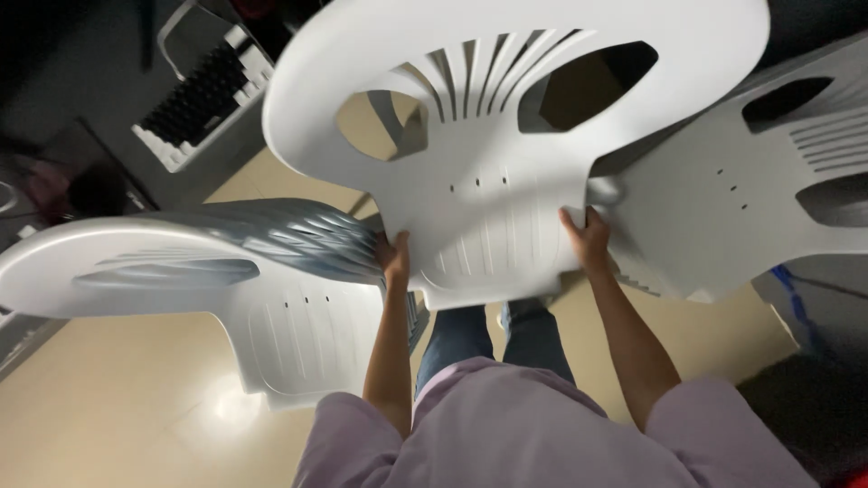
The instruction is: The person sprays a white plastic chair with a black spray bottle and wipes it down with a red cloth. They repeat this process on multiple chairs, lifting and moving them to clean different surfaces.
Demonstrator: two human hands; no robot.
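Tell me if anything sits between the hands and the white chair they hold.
Nothing visible does. The left hand and right hand grip the white plastic chair directly at its seat edges; other white chairs stand at either side.

The middle chair (506, 172) looks like smooth white plastic, a bit matt. The left chair (181, 271) is plastic too, with a soft shine. The floor (117, 398) at the lower left is glossy. The shirt (524, 434) is soft purple cloth.

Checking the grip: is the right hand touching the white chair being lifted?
Touching. The head view shows the right hand gripping the seat edge of the white chair, fingers wrapped over it.
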